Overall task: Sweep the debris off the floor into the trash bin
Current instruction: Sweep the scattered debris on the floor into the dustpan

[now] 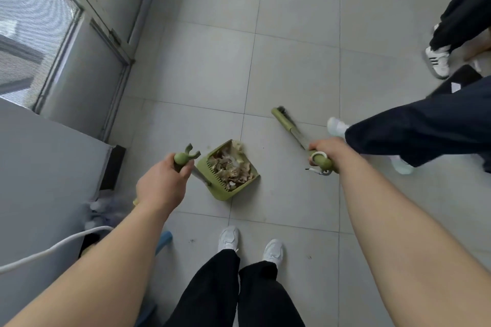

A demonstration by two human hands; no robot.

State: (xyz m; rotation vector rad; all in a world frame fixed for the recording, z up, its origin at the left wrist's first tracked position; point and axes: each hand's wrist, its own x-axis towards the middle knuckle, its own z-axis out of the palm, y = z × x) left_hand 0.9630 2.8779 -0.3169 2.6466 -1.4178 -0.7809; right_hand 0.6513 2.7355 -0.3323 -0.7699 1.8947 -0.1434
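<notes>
While my left hand (162, 183) is closed around the handle of the green plastic dustpan (228, 168), already heaped with pale, crumpled debris (230, 169), my right hand (322, 151) grips the green long-handled broom (285, 121), its head resting on the grey tiled floor (292, 61). Sweeping looks mostly done; small specks (191, 241) remain near my feet, and emptying is left, though no trash bin shows.

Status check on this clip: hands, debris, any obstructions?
Left hand grips dustpan handle; right hand grips broom. Debris sits in dustpan. No bin in view. Bystander's leg beside broom.
</notes>
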